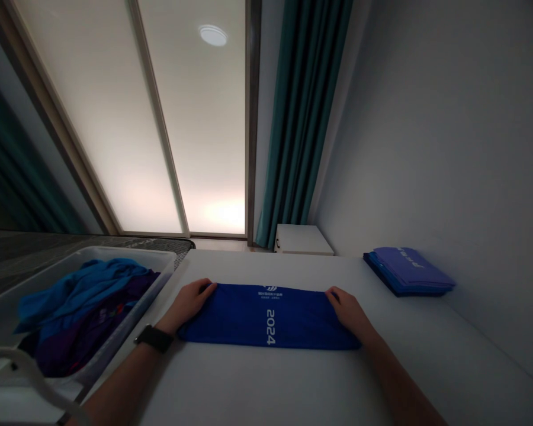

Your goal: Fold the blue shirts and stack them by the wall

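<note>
A blue T-shirt (240,319), folded into a long flat strip, lies across the white table in front of me. White print and "2024" run down its middle. My left hand (193,302) pinches the far left corner, thumb and fingers closed on the cloth; a black watch is on that wrist. At the opposite end, my right hand (345,307) grips the far right corner the same way. The strip's near edge rests along the tabletop.
To the left, a white plastic bin (160,255) holds loose blue and purple clothes (89,296). A stack of folded clothes (411,272), purple on top, sits at the right by the wall. Beyond the white table (266,384) are a small white cabinet (304,238) and teal curtains (306,118).
</note>
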The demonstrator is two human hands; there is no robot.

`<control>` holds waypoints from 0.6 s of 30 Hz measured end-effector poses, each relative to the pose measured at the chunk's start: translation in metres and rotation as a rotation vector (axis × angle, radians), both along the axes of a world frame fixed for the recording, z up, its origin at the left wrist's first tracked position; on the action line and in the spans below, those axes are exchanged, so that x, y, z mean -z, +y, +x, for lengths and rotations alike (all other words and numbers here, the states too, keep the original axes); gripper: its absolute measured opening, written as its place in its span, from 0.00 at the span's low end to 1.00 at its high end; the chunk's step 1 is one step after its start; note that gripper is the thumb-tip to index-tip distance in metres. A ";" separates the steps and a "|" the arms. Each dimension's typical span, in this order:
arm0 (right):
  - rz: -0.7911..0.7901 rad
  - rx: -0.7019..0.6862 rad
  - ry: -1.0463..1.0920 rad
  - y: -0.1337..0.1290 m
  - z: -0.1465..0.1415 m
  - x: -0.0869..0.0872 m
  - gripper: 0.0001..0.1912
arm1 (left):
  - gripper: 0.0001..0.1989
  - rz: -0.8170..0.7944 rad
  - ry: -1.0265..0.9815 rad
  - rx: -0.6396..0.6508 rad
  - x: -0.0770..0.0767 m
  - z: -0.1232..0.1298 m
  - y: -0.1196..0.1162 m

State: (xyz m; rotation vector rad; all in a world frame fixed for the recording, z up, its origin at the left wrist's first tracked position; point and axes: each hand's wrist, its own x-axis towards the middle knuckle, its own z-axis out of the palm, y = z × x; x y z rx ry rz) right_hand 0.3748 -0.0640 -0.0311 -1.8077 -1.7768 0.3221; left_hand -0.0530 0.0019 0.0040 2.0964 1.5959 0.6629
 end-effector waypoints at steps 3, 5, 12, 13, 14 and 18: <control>0.003 0.033 -0.019 0.002 0.006 0.005 0.20 | 0.24 -0.006 -0.006 -0.032 0.004 -0.001 0.001; 0.001 0.048 -0.023 0.003 0.008 0.007 0.19 | 0.24 0.002 0.016 -0.063 0.005 -0.001 0.001; 0.020 0.008 -0.088 0.006 0.004 0.007 0.10 | 0.18 -0.007 0.204 -0.167 0.005 0.004 -0.001; 0.021 0.011 -0.117 0.007 0.003 0.007 0.10 | 0.18 -0.007 0.216 -0.167 0.006 0.004 -0.001; 0.023 0.014 -0.143 0.008 0.003 0.007 0.10 | 0.18 -0.004 0.227 -0.163 0.006 0.004 -0.001; 0.028 0.012 -0.206 0.012 0.004 0.008 0.11 | 0.17 0.028 0.249 -0.122 0.008 0.001 0.000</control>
